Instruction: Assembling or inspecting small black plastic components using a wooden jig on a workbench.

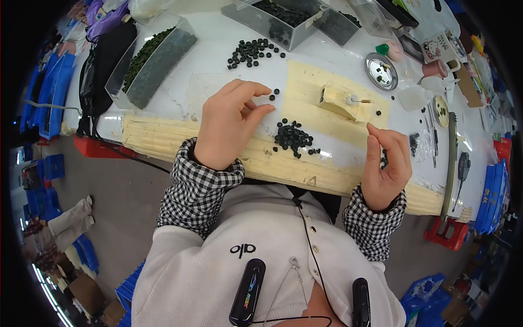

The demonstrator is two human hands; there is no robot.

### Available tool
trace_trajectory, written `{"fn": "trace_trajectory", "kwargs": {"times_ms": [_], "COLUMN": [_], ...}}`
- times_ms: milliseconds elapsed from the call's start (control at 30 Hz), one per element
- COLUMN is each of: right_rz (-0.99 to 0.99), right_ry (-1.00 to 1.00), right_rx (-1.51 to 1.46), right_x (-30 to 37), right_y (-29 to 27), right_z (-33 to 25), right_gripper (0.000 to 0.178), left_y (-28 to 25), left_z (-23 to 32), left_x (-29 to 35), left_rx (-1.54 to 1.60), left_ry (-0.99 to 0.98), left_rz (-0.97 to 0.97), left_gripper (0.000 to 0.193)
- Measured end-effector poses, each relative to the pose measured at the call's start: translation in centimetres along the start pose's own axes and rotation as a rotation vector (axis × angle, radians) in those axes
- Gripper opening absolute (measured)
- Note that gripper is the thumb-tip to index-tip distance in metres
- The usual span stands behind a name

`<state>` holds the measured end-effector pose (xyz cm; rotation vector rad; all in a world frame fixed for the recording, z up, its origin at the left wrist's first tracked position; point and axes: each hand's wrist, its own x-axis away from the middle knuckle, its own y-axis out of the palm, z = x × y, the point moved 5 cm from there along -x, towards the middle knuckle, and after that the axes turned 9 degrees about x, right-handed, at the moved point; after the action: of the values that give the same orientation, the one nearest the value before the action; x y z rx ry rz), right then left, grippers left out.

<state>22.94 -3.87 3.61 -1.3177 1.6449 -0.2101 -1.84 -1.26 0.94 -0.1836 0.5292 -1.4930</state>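
My left hand (227,122) is held over the table with thumb and forefinger apart and nothing seen between them. Just past its fingertips lie two small round black parts (274,95). A loose pile of black parts (294,136) sits between my hands, close to the table's front edge. My right hand (388,166) has its fingers curled and the thumb drawn up to the forefinger; anything pinched there is too small to make out. Beyond it, a cream-coloured block (339,103) with a small white-and-brown fitting stands on a yellowish sheet (305,82). One black part lies beside the block.
Farther back is another scatter of black parts (251,53). Clear bins hold green pieces (147,57) and black pieces (283,13). A round metal dish (381,71) and slim tools (434,133) lie right. Yellowish padding (158,131) covers the front edge; cables hang left.
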Motion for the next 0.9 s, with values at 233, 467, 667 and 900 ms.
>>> {"fn": "trace_trajectory", "kwargs": {"times_ms": [233, 467, 667, 900], "right_rz": [-0.072, -0.004, -0.13, -0.097], "right_ry": [0.0, 0.147, 0.075, -0.002], "right_rx": [0.046, 0.163, 0.32, 0.49], "right_x": [1.9, 2.2, 2.6, 3.0], "right_y": [-1.2, -4.2, -3.7, -2.5], "right_z": [0.2, 2.4, 3.5, 2.6], "right_gripper": [0.02, 0.015, 0.014, 0.014], "left_y": [3.6, 7.4, 7.0, 6.7], "left_z": [4.5, 4.9, 4.9, 4.8], "left_x": [2.7, 2.9, 2.6, 2.8], "left_rx": [-0.073, -0.2, -0.222, -0.245], "left_ry": [0.36, 0.477, 0.464, 0.501], "left_rz": [-0.192, -0.298, -0.261, -0.256], "left_gripper": [0.016, 0.018, 0.017, 0.018]}}
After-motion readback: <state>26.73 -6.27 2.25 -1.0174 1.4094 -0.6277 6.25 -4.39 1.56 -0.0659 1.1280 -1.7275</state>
